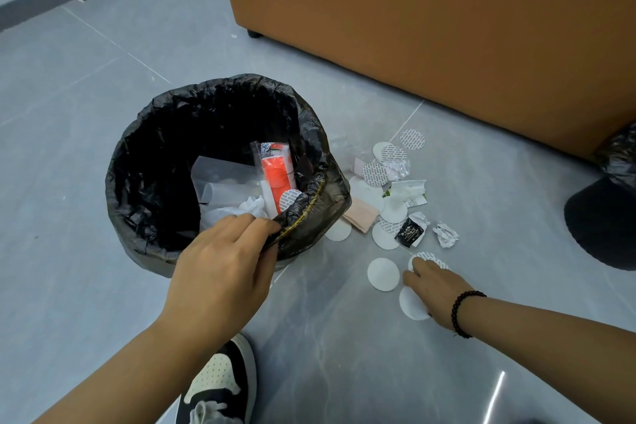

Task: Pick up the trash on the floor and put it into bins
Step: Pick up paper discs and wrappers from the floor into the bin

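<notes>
White paper discs [384, 274] lie scattered on a grey tiled floor [103, 113], just to the right of a round bin [220, 165] lined with a black plastic bag. Some discs are plain white, others carry a grey printed pattern. Mixed among them are a crumpled white paper scrap [446, 235], a small torn black wrapper [409, 233], a folded pale pink piece [361, 217], and bits of clear plastic film.

The right hand [435, 289], with a black beaded bracelet [464, 311] on its wrist, reaches down to the nearest discs. Its fingertips rest on a patterned disc [428, 258], and a plain disc [411, 303] lies partly under the palm; whether the fingers actually pinch one cannot be told.

The left hand [227, 272] grips the near rim of the bin, fingers curled over the edge of the bag. Inside the bin sit an orange and white packet [275, 175] in clear wrap, white paper, crumpled tissue and one patterned disc.

Behind the litter stands a large brown upholstered piece of furniture [430, 27] on a short black foot. A second black bag-lined bin [609, 217] shows partly at the right edge. A black and white sneaker [220, 385] is at the bottom. Small white scraps dot the far floor near the dark baseboard.
</notes>
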Action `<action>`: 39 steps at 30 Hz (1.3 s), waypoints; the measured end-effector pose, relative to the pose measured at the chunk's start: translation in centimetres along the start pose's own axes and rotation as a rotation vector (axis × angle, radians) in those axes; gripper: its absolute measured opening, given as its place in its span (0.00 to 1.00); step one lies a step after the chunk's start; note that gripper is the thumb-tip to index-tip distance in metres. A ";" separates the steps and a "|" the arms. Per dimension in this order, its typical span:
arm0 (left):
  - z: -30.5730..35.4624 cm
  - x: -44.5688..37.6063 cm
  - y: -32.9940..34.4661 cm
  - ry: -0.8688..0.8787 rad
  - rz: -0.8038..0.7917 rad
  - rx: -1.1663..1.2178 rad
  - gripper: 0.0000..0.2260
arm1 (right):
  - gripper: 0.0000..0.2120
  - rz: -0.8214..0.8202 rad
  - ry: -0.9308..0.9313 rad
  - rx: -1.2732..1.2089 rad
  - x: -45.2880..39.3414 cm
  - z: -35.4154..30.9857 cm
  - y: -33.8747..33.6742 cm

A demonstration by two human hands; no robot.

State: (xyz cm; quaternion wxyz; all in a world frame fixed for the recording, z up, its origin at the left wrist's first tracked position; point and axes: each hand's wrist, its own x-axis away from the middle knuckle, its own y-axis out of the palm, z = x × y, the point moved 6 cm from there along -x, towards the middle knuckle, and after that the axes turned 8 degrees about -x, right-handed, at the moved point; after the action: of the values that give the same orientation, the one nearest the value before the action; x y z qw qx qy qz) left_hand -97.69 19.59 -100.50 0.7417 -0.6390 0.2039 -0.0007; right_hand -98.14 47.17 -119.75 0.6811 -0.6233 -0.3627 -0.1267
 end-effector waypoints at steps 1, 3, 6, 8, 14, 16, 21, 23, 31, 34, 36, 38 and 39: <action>0.0 0.0 0.0 -0.001 0.001 0.000 0.12 | 0.24 0.014 -0.011 -0.002 0.0 0.0 0.0; 0.0 0.0 0.0 -0.003 0.001 -0.001 0.12 | 0.22 0.047 -0.046 -0.028 0.2 -0.1 0.1; -0.1 0.1 -0.1 -0.004 -0.001 0.000 0.12 | 0.15 0.024 -0.032 -0.222 0.6 0.7 1.0; -0.1 0.0 -0.1 -0.003 0.002 0.002 0.12 | 0.14 -0.017 0.055 -0.419 1.0 2.2 1.7; 0.0 0.1 -0.2 -0.002 0.010 0.004 0.12 | 0.42 0.009 0.340 -0.597 1.4 6.9 1.7; 0.0 0.0 -0.2 -0.002 0.013 0.002 0.12 | 0.42 -0.030 0.379 -0.576 1.1 7.3 1.7; 0.0 0.0 -0.2 0.004 0.000 0.005 0.12 | 0.22 -0.076 0.331 -0.329 0.6 5.9 1.3; -0.1 0.0 -0.1 0.000 -0.013 0.004 0.12 | 0.18 -0.083 0.268 -0.228 0.3 5.1 0.9; 0.2 0.2 -1.3 -0.008 0.008 0.180 0.20 | 0.04 0.216 -0.014 -1.100 2.5 -0.5 -9.0; 0.9 -0.2 -2.2 0.030 -0.030 0.336 0.20 | 0.06 0.178 -0.216 -1.427 5.4 -4.3 -14.5; 1.5 -0.2 -2.4 0.021 -0.086 0.501 0.19 | 0.06 0.164 -0.353 -1.440 7.0 -6.5 -17.4; 1.9 -0.2 -2.4 -0.048 -0.120 0.687 0.19 | 0.08 0.182 -0.445 -1.369 8.0 -8.0 -19.2; 1.8 -0.2 -2.3 -0.087 -0.116 0.767 0.19 | 0.10 0.188 -0.475 -1.333 8.2 -8.6 -19.7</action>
State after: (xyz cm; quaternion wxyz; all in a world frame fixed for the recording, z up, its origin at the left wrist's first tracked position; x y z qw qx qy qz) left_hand -96.72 20.97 -98.12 0.9334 -0.3252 0.1207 -0.0915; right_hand -101.79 37.65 -99.14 0.0657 -0.9463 -0.2915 -0.1230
